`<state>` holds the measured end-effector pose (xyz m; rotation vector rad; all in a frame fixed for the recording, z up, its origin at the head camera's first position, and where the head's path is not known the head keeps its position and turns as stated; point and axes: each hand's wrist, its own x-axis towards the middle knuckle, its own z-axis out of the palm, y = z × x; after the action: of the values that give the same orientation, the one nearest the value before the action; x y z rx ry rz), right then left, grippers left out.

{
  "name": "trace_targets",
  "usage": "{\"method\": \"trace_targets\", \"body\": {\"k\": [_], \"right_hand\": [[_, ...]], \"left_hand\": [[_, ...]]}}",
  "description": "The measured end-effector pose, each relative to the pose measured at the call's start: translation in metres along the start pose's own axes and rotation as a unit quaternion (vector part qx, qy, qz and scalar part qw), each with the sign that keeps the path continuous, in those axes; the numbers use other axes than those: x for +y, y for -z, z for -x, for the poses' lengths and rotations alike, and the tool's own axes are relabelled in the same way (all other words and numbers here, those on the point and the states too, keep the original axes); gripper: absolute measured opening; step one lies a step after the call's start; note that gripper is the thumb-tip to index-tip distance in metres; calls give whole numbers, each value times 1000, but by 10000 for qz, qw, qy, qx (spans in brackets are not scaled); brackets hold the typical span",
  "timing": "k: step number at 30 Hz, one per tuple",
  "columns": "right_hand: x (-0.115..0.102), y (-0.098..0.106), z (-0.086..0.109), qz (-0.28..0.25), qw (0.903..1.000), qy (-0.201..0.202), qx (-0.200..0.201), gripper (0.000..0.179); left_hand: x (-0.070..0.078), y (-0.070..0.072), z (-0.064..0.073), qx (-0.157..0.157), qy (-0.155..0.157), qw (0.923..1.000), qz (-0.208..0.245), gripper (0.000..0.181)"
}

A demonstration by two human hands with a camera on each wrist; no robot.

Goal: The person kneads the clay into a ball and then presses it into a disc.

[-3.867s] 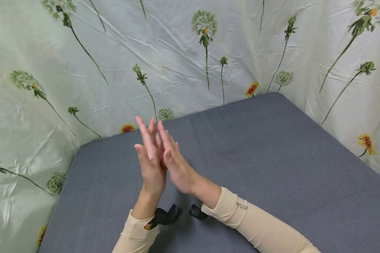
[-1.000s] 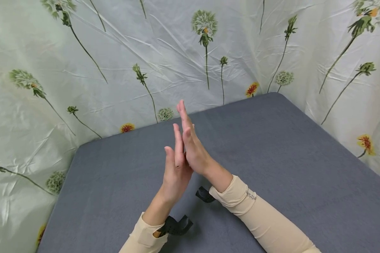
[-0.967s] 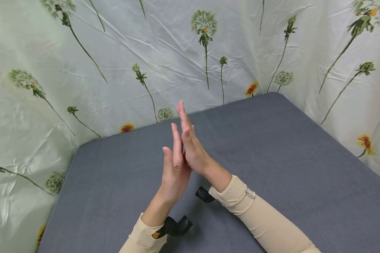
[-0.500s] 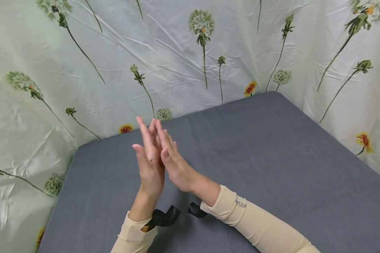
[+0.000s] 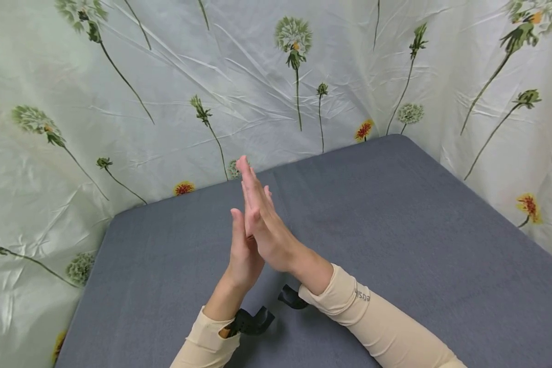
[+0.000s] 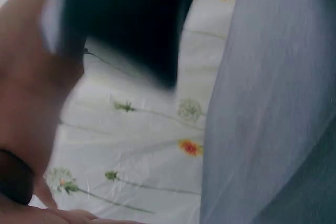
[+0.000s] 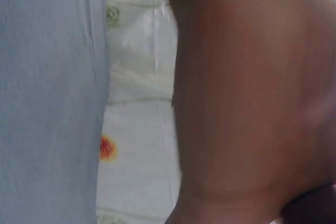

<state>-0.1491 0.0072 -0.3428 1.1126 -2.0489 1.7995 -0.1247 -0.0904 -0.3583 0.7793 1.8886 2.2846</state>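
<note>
In the head view both bare hands stand upright over the table, palms facing and touching. The left hand [image 5: 245,260] is on the left, thumb raised, its fingers mostly hidden behind the other hand. The right hand [image 5: 276,240] leans in from the right with straight fingers pointing up and away. No object shows in either hand. Cream sleeves [image 5: 395,327] cover the forearms, and a black wrist mount [image 5: 253,321] sticks out below the left wrist. In the right wrist view, blurred skin [image 7: 247,103] fills much of the frame.
A grey cloth-covered table [image 5: 386,230] spreads beneath the hands. Behind and beside it hangs a white curtain [image 5: 257,61] printed with dandelions and orange flowers. A second black mount [image 5: 292,297] juts from the right wrist.
Over the last half second both hands swing right, palms together, after an earlier swing left. The right fingers now cover most of the left ones. The table and curtain look the same.
</note>
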Motion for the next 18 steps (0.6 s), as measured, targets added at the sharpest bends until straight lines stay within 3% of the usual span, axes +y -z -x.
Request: {"method": "trace_targets", "body": {"k": [4,6,12,18], "right_hand": [[12,7,-4,-165,9994,-211,233,115],[18,5,-4,-238,9986,-431,188,114],[26,-11,2,-487,9941,-906,-344,111],[9,-26,9,-127,9956,-584,-717,106]], "left_hand": [[5,-3,3,-97,14,9998,-144,88],[11,-3,5,-35,-149,9994,-312,89],[26,5,8,635,-699,9933,-666,96],[25,20,6,1237,-654,9888,-521,100]]}}
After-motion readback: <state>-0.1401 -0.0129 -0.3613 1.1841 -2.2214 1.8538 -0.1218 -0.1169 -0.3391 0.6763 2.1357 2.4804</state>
